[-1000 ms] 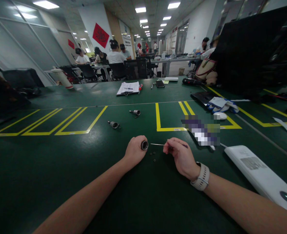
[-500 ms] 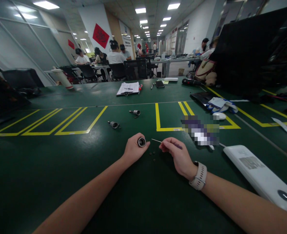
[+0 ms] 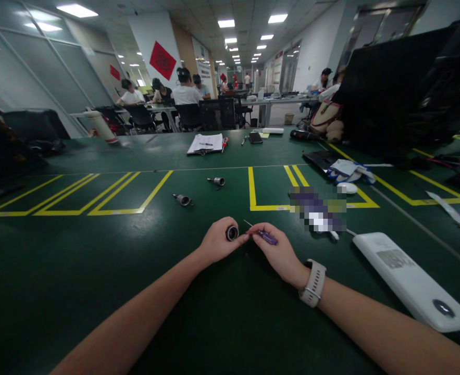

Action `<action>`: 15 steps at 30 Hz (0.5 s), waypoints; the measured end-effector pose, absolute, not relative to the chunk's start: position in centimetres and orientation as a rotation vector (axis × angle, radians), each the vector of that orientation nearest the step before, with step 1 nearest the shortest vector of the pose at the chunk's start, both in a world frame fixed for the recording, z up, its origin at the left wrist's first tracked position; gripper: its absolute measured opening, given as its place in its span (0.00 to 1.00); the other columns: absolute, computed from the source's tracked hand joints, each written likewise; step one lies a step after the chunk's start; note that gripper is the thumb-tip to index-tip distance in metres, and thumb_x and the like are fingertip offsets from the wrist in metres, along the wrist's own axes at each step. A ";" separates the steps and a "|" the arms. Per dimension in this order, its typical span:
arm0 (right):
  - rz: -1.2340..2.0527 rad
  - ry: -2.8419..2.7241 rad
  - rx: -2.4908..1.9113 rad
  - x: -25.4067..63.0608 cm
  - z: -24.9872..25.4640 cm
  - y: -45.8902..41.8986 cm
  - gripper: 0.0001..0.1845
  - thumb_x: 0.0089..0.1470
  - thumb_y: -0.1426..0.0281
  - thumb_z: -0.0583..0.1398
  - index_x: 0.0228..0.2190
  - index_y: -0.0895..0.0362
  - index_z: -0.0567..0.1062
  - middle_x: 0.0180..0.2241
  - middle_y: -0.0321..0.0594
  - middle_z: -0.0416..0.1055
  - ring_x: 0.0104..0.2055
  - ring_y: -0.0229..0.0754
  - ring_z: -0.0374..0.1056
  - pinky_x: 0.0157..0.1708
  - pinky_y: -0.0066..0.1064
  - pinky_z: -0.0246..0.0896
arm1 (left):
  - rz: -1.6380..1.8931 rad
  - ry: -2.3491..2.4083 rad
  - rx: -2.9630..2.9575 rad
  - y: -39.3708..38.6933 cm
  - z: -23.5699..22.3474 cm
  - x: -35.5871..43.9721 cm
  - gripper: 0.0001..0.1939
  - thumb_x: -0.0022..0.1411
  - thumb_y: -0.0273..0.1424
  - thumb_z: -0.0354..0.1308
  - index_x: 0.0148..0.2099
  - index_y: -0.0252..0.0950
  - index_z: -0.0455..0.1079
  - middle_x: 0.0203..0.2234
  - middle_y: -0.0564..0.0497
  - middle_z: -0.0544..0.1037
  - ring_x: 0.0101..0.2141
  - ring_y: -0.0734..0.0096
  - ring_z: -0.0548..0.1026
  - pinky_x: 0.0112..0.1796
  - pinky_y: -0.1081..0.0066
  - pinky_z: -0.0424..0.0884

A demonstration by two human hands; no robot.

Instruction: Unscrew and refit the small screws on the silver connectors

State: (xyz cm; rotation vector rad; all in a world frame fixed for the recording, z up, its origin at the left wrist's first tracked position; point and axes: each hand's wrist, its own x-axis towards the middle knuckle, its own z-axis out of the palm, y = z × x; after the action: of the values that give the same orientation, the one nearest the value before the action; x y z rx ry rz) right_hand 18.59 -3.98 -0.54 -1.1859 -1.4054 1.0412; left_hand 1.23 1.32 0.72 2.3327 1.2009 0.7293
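Observation:
My left hand (image 3: 215, 242) is closed around a dark metal socket-like cylinder (image 3: 232, 233), its round open end facing me. Between the fingers of my right hand (image 3: 275, 254) is a small screwdriver (image 3: 268, 237) with a purple handle; its thin shaft points up and left. The fingertips of both hands meet or nearly meet just right of the cylinder. Below them a tiny ring (image 3: 246, 254) lies on the green table (image 3: 198, 323). Farther off lie two similar metal pieces with narrow shanks, one to the left (image 3: 182, 200) and one nearer the middle (image 3: 216, 181).
To the right are a long white device (image 3: 413, 281), a white mouse (image 3: 347, 188), gloves (image 3: 350, 171) and a pixelated purple-and-white item (image 3: 316, 209). A clipboard with papers (image 3: 205, 144) and a phone (image 3: 255, 138) lie at the back. Yellow tape marks the table. People sit at desks beyond.
My right hand has moved left to meet my left hand, and the screwdriver has turned so its handle shows. The left hand has shifted slightly right. Two of the tiny rings are no longer visible.

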 end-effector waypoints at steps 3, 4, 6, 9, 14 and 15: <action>1.013 -1.462 -1.215 18.5 -0.5 -4.0 0.07 0.55 0.69 0.54 0.35 0.54 0.71 0.35 0.37 0.70 0.36 0.41 0.66 0.37 0.36 0.61 | 0.838 1.251 2.241 1.3 0.6 1.2 0.16 0.53 0.44 0.57 0.29 0.35 0.63 0.22 0.56 0.66 0.24 0.74 0.65 0.25 0.74 0.60; 1.003 -1.495 -1.218 18.3 -0.5 -4.0 0.07 0.55 0.69 0.54 0.35 0.54 0.71 0.35 0.38 0.70 0.37 0.42 0.66 0.37 0.37 0.61 | 0.908 1.283 2.193 1.3 0.5 1.2 0.16 0.53 0.44 0.58 0.29 0.35 0.63 0.22 0.56 0.66 0.23 0.75 0.65 0.24 0.74 0.60; 0.981 -1.584 -1.209 18.0 -0.5 -4.0 0.07 0.55 0.71 0.53 0.36 0.54 0.70 0.37 0.39 0.70 0.39 0.43 0.67 0.40 0.39 0.61 | 1.082 1.357 2.072 1.4 0.4 1.2 0.15 0.53 0.43 0.58 0.29 0.36 0.62 0.21 0.58 0.64 0.22 0.76 0.63 0.23 0.75 0.59; 0.941 -1.748 -1.164 17.4 -0.4 -4.1 0.08 0.53 0.74 0.55 0.37 0.52 0.70 0.42 0.41 0.71 0.46 0.46 0.66 0.46 0.44 0.59 | 1.326 1.457 1.871 1.8 0.1 1.1 0.15 0.53 0.42 0.58 0.28 0.37 0.60 0.19 0.59 0.62 0.22 0.76 0.63 0.23 0.75 0.60; 0.899 -1.994 -1.062 16.7 -0.1 -4.5 0.09 0.53 0.74 0.57 0.37 0.51 0.70 0.44 0.40 0.71 0.49 0.47 0.67 0.55 0.51 0.51 | 1.570 1.561 1.605 3.2 -0.7 0.8 0.16 0.53 0.43 0.58 0.32 0.37 0.59 0.23 0.57 0.63 0.25 0.75 0.64 0.27 0.74 0.62; 0.897 -2.039 -1.039 16.6 0.0 -4.7 0.09 0.53 0.74 0.57 0.37 0.51 0.70 0.45 0.40 0.71 0.50 0.47 0.66 0.57 0.51 0.49 | 1.583 1.576 1.595 3.5 -0.8 0.7 0.15 0.55 0.44 0.56 0.34 0.37 0.59 0.24 0.56 0.63 0.26 0.74 0.64 0.28 0.74 0.63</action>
State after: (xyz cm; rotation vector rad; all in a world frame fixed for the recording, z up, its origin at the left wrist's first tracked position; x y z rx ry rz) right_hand 16.61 -4.71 0.02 -1.0386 -2.0393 0.8969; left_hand 0.66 3.48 -0.79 1.5951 1.5756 1.5831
